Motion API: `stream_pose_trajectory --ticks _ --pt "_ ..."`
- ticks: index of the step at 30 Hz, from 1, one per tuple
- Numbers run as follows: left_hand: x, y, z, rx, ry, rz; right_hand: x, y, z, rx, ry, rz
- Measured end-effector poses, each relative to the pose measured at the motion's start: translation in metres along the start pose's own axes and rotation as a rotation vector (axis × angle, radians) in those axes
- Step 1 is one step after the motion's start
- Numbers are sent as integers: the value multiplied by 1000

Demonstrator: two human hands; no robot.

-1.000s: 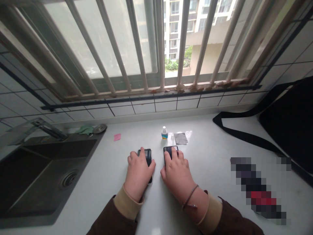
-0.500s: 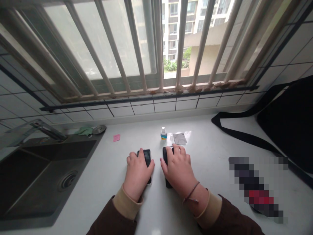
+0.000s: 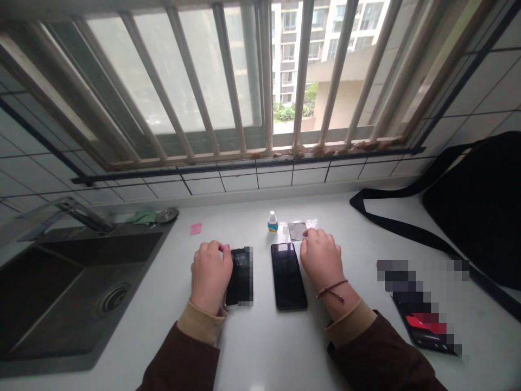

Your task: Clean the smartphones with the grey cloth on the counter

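Two dark phones lie screen up, side by side on the white counter. My left hand (image 3: 210, 277) rests at the left edge of the left phone (image 3: 237, 279), whose lit screen shows a clock. Its fingers are curled together, with the thumb near the phone's top left corner. Beside the right edge of the right phone (image 3: 288, 279), whose screen is black, my right hand (image 3: 322, 258) is loosely closed. Its fingertips are just below a grey cloth (image 3: 297, 231). I see nothing held in either hand, though the undersides of the fingers are hidden.
Behind the phones stands a small white-capped bottle (image 3: 272, 222). A pink note (image 3: 196, 228) lies to the left, near the sink (image 3: 138, 271) with its faucet (image 3: 87, 217). On the right are a black bag (image 3: 480, 201) with a strap and a partly blurred dark-and-red object (image 3: 427, 326).
Both hands have slid outward off the phone screens, the left one leftward and the right one rightward, and their fingers have curled in. The phones stay in about the same places.
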State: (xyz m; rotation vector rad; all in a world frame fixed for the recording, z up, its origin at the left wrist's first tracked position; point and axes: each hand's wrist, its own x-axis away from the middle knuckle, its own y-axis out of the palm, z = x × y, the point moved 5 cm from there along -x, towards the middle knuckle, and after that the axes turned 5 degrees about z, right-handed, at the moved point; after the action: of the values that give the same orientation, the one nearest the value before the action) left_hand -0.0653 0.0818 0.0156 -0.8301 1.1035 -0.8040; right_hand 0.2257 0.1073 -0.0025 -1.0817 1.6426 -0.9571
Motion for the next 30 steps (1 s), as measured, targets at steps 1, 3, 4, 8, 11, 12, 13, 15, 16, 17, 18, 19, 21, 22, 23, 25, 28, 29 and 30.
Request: stream_pose_trajectory --ticks 1,3,4,8,11,12,13,15,16,17,18,19,21,22,23,25,28,29,30 --pt "0 0 3 49 20 11 0 1 0 -14 -5 3" --pt "0 -1 9 164 63 27 -2 0 -2 -45 -20 9" --pt "-2 -2 12 219 84 26 -3 0 -4 -56 -34 10" --pt "-13 -4 32 375 162 -44 -16 0 -17 -64 -123 -8" --pt "-25 3 53 457 218 -104 -32 6 -30 -66 -189 -34" --pt "-29 8 61 491 233 -129 -37 10 -34 -67 -207 -45" --pt "-33 15 68 505 244 -146 -43 15 -37 -69 -220 -53" --pt "-41 31 80 525 256 -176 -52 25 -40 -76 -235 -63" --pt "-44 39 85 536 257 -194 -55 30 -40 -84 -243 -64" --pt "-48 48 89 548 254 -208 -58 35 -40 -95 -251 -61" --pt "-51 56 91 561 250 -217 -60 38 -39 -111 -260 -52" --pt "-54 63 94 575 246 -223 -62 40 -38 -131 -271 -38" --pt "-59 74 97 609 239 -230 -66 40 -37 -185 -298 10" --pt "-61 78 99 626 239 -232 -68 37 -37 -219 -317 42" --pt "-63 81 101 642 241 -233 -70 32 -38 -257 -343 75" --pt "-65 83 104 670 253 -234 -73 19 -40 -340 -409 138" --pt "-67 78 104 703 280 -232 -76 -5 -45 -451 -492 210" --pt "-66 75 103 710 285 -232 -77 -13 -47 -486 -502 235" --pt "-66 72 100 715 287 -236 -76 -21 -48 -539 -514 263"
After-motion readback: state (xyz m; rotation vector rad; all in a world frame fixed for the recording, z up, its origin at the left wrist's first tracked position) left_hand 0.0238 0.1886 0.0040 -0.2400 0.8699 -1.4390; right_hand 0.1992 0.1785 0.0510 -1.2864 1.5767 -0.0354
